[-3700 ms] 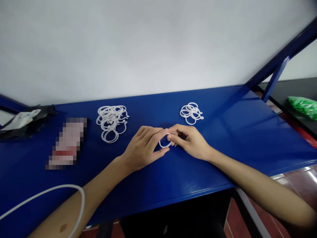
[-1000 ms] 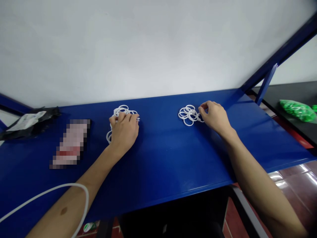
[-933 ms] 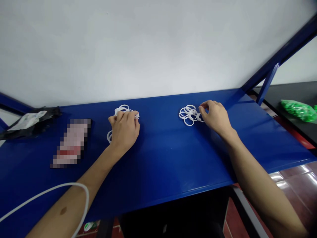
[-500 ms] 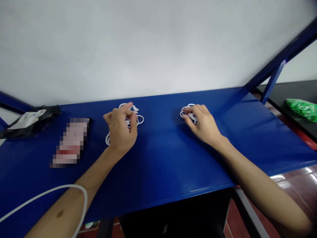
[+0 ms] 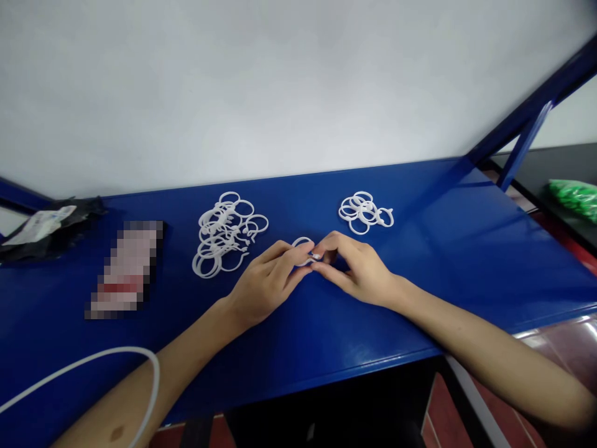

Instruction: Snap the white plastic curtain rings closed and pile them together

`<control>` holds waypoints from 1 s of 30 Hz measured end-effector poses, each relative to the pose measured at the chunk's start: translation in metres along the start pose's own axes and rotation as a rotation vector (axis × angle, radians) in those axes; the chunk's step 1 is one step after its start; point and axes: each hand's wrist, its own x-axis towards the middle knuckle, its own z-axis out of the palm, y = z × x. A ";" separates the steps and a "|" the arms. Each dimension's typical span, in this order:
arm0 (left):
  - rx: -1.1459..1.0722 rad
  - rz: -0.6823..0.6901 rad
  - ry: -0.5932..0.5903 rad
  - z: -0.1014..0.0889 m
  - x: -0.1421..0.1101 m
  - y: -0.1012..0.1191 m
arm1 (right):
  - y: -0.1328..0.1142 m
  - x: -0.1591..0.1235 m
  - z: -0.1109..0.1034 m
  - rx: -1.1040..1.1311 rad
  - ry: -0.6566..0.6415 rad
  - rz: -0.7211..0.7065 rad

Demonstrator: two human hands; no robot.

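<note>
Between my hands, over the middle of the blue table, is one white plastic ring clip point(image 5: 303, 241). My left hand point(image 5: 270, 280) pinches it from the left, and its lower part is partly hidden by the fingers. The fingertips of my right hand point(image 5: 357, 267) close on the clip's small end on the right. A larger heap of white ring clips point(image 5: 219, 233), with open ends and little knobs, lies beyond my left hand. Past my right hand sits a smaller pile of similar rings point(image 5: 362, 211).
On the left of the blue table point(image 5: 298, 348) lie a blurred-out flat item point(image 5: 128, 267) and a black plastic package point(image 5: 51, 224) with a white label. A white cable point(image 5: 93, 356) loops over my left forearm. A green bag point(image 5: 576, 198) rests on a dark surface at right.
My left hand has come from the larger heap and my right hand from the smaller pile to meet in the middle. A ring clip is now held between them.
</note>
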 end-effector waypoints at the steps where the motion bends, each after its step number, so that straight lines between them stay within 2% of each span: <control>1: -0.004 0.000 -0.006 0.001 0.000 0.000 | 0.000 0.000 0.000 -0.013 0.005 -0.016; 7: 0.046 -0.060 0.030 -0.001 0.002 0.002 | 0.001 0.001 -0.003 -0.055 0.016 -0.066; 10: 0.061 -0.082 -0.013 -0.002 0.002 0.002 | 0.001 0.002 -0.005 -0.062 -0.027 -0.103; 14: -0.008 -0.065 -0.084 -0.001 0.002 0.001 | 0.003 0.003 -0.008 -0.062 -0.091 -0.156; 21: -0.033 -0.015 -0.093 -0.003 0.003 0.001 | 0.004 0.003 -0.010 -0.030 -0.133 -0.190; 27: 0.092 0.023 -0.121 -0.004 0.003 -0.009 | 0.009 0.003 -0.013 -0.100 -0.078 -0.143; 30: 0.325 -0.133 -0.146 -0.007 0.001 -0.022 | 0.016 0.009 -0.027 -0.210 0.041 -0.083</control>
